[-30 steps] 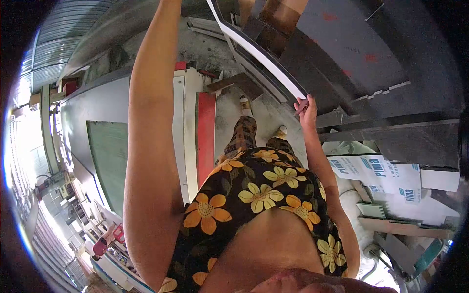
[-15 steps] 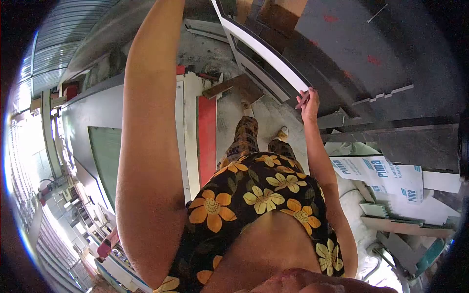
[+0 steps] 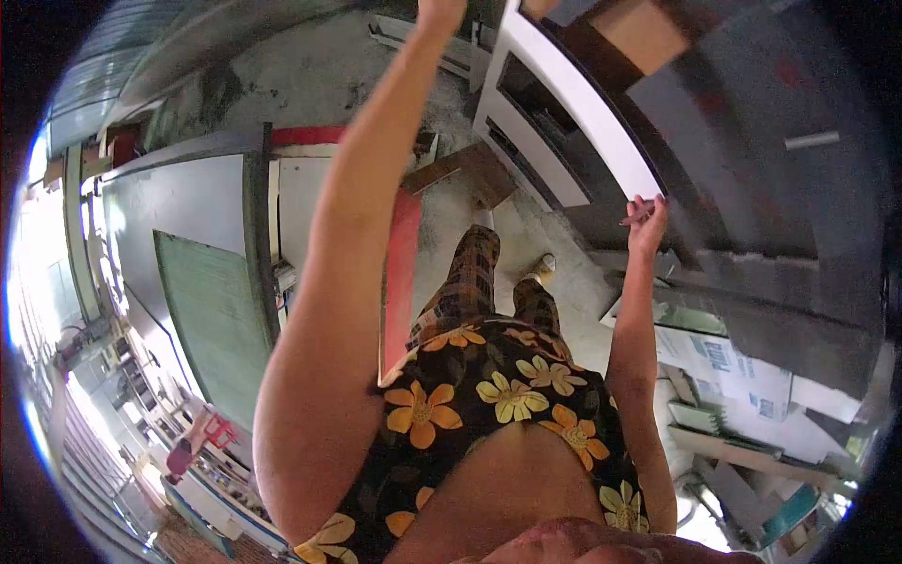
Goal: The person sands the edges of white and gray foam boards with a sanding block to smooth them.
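Note:
My right hand (image 3: 646, 224) is closed around a small dark brown stick (image 3: 637, 216). Its fingers also touch the lower end of a long white strip or panel edge (image 3: 587, 89), which runs up to the top of the view. At the top edge, my left hand (image 3: 442, 13) is raised on an outstretched arm. The frame cuts off its fingers, so what it holds or touches is hidden. Beside the strip lies a large dark board (image 3: 742, 122) with faint reddish marks.
Brown boards (image 3: 489, 174) lie on the floor ahead of my feet. To the left stand a red panel (image 3: 402, 273) and a grey-framed green board (image 3: 202, 301). Printed foam sheets (image 3: 723, 362) and offcuts are stacked at the right. Another person (image 3: 183, 456) is at the far lower left.
My left hand has come partly into view at the top, its arm shifting right. My right hand and the white strip appear farther right and slightly lower; the whole view has shifted.

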A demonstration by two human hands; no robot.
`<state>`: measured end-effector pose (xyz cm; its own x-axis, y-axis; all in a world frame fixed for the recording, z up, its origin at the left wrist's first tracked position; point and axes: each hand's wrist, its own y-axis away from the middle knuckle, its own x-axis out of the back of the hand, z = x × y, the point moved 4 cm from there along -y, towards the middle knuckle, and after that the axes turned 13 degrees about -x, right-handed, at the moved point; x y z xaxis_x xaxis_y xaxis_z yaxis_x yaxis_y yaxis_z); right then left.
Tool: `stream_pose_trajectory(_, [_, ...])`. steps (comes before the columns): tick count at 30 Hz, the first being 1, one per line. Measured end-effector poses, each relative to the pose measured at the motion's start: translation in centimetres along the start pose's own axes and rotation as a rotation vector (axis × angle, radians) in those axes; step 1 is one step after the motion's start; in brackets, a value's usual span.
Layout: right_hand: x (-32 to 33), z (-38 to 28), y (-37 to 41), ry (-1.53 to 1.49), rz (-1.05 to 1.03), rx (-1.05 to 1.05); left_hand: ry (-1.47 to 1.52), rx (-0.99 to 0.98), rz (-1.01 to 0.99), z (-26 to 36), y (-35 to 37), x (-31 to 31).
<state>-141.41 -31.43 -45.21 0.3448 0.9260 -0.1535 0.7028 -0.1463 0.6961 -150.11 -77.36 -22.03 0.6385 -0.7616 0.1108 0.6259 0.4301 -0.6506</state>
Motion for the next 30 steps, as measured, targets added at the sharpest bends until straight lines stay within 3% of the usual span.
stream_pose_trajectory(2, [0.5, 0.0, -1.7, 0.002, 0.016, -0.008, -0.219, 0.104, 0.079, -4.8, 10.2, 3.5])
stream_pose_trajectory(3, [1.4, 0.3, -3.2, 0.034, 0.015, 0.017, -0.252, 0.282, 0.055, -10.0, 16.7, 5.3])
stream_pose_trajectory(4, [1.3, 0.2, -3.1, 0.015, 0.011, 0.014, -0.701, 0.291, -0.326, -13.4, 22.8, 7.2])
stream_pose_trajectory(5, [1.5, 0.3, -3.2, 0.02, 0.039, 0.021, -0.758, 0.557, -0.299, -15.1, 29.3, 9.3])
stream_pose_trajectory(6, [1.7, 0.6, -3.3, 0.025, 0.067, 0.029, -1.356, 0.551, -1.081, -19.2, 36.1, 10.5])
stream_pose_trajectory(9, [1.2, -0.1, -1.9, 0.084, 0.051, 0.086, -1.146, 0.758, -0.751, -11.1, 40.8, 15.1])
stream_pose_trajectory(11, [2.0, -0.1, -2.1, 0.101, 0.063, 0.073, -0.991, 0.9, -0.455, -11.5, 44.2, 16.6])
stream_pose_trajectory(15, [1.9, -0.4, -1.8, 0.161, 0.092, 0.091, -0.909, 1.09, -0.194, -16.1, 50.2, 18.4])
stream_pose_trajectory(25, [1.6, -0.9, -1.4, 0.172, 0.158, 0.066, -0.79, 1.187, 0.0, -26.1, 56.7, 17.4])
stream_pose_trajectory(28, [1.4, -0.8, -1.4, 0.179, 0.159, 0.077, -0.733, 1.239, -0.013, -27.9, 56.4, 16.1])
stream_pose_trajectory(30, [1.4, -1.1, -1.3, 0.192, 0.145, 0.06, -0.708, 1.391, -0.129, -25.3, 51.3, 14.8])
